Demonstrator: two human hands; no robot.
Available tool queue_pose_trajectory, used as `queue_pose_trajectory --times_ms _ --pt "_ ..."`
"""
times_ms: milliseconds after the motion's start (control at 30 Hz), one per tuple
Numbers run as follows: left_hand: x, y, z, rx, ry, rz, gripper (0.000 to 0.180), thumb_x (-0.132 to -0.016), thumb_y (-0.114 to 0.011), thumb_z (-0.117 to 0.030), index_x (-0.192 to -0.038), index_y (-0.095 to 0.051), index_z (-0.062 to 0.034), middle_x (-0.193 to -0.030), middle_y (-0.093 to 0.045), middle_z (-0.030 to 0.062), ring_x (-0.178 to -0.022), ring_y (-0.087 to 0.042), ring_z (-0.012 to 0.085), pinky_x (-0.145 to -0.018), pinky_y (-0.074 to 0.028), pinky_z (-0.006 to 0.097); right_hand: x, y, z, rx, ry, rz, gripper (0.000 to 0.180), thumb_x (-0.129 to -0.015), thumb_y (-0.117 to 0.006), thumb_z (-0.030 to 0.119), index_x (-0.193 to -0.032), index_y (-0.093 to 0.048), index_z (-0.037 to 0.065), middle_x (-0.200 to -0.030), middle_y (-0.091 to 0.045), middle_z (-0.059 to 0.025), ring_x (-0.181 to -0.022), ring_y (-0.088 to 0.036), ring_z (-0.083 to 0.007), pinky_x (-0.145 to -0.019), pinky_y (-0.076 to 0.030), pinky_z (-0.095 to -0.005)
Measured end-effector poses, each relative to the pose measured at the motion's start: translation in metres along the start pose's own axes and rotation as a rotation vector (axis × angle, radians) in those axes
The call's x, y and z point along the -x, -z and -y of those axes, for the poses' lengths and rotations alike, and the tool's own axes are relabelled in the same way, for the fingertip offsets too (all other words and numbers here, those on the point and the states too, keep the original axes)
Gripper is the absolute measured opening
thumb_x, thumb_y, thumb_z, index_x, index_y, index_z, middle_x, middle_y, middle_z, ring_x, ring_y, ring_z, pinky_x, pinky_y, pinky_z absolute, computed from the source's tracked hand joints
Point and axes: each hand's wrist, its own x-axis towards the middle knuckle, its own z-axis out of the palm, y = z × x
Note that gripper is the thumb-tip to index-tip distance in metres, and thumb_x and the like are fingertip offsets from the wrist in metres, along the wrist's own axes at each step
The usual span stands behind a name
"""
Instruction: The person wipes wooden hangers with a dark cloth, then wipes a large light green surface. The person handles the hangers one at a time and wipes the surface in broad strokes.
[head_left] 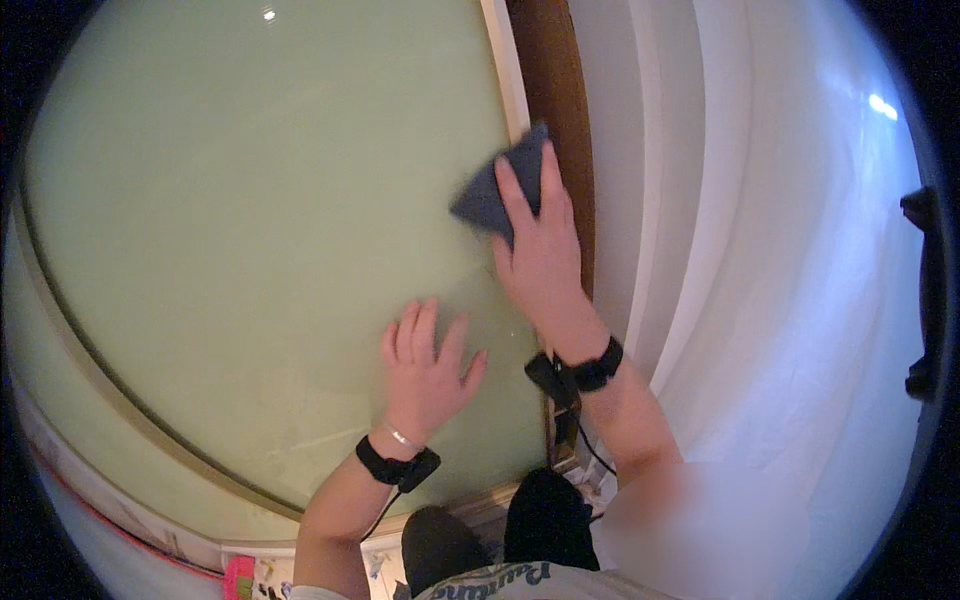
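Note:
A dark blue-grey cloth (487,203), folded to a pointed shape, lies under my right hand (540,225). The fingers are spread over it and press it against the right edge of a large pale green glossy panel (250,220), beside its light frame strip (506,70). Lower on the panel, my left hand (425,365) is open, its fingers spread and seemingly resting on the surface. It holds nothing. Whether the cloth is a thin rag or a scouring pad cannot be made out.
A brown wooden strip (550,80) runs along the panel's right side. Beyond it hangs pale translucent sheeting (780,250). A dark curved edge (110,385) bounds the panel at left. A pink item (239,577) sits at the bottom left, and my dark-clothed knees (545,520) are close below.

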Motion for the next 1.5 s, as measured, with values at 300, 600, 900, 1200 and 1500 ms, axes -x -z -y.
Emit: queue_pose_trajectory --times_ms 300,600,900,1200,1500 --pt "0.001 0.009 -0.001 -0.054 -0.028 -0.027 0.049 -0.079 -0.062 -0.035 -0.123 -0.053 -0.0154 -0.136 -0.038 0.014 -0.129 -0.03 0.0341 -0.104 -0.022 0.052 -0.032 0.012 0.025 0.061 0.045 0.023 0.075 -0.063 -0.075 0.01 -0.131 -0.044 0.007 -0.142 -0.025 -0.025 -0.125 -0.035 -0.0447 -0.1 -0.038 -0.0455" --pt "-0.001 0.0 0.0 -0.106 -0.082 0.013 0.05 -0.08 -0.061 -0.034 -0.125 -0.052 -0.0145 -0.136 -0.04 0.0132 -0.129 -0.031 0.0355 -0.105 -0.02 0.055 0.206 -0.016 0.002 0.099 -0.114 0.324 0.072 -0.055 -0.077 0.02 -0.122 -0.054 0.009 -0.131 -0.038 -0.0245 -0.124 -0.035 -0.0468 -0.1 -0.036 -0.0521" --pt "0.008 -0.008 0.001 -0.198 -0.175 0.051 0.053 -0.082 -0.058 -0.033 -0.129 -0.047 -0.0131 -0.141 -0.036 0.013 -0.132 -0.03 0.0339 -0.105 -0.02 0.055 0.074 0.009 0.018 -0.033 -0.03 0.196 0.067 -0.062 -0.073 0.02 -0.125 -0.053 0.011 -0.142 -0.031 -0.0198 -0.126 -0.033 -0.0438 -0.102 -0.033 -0.05" --pt "0.017 -0.007 0.015 0.008 -0.257 -0.063 0.058 -0.079 -0.063 -0.025 -0.129 -0.041 -0.0083 -0.138 -0.03 0.0246 -0.127 -0.035 0.0437 -0.102 -0.025 0.058 0.01 0.003 0.015 -0.063 -0.008 0.124 0.068 -0.059 -0.071 0.013 -0.125 -0.053 0.011 -0.143 -0.026 -0.022 -0.129 -0.029 -0.0453 -0.104 -0.033 -0.0478" --pt "0.02 -0.01 0.006 -0.067 -0.317 0.06 0.045 -0.08 -0.061 -0.028 -0.123 -0.051 -0.0183 -0.135 -0.036 0.0148 -0.124 -0.038 0.0399 -0.098 -0.028 0.054 0.236 -0.008 0.02 0.144 -0.306 0.602 0.067 -0.056 -0.076 0.02 -0.12 -0.057 0.016 -0.135 -0.035 -0.0267 -0.127 -0.03 -0.0464 -0.104 -0.031 -0.0523"
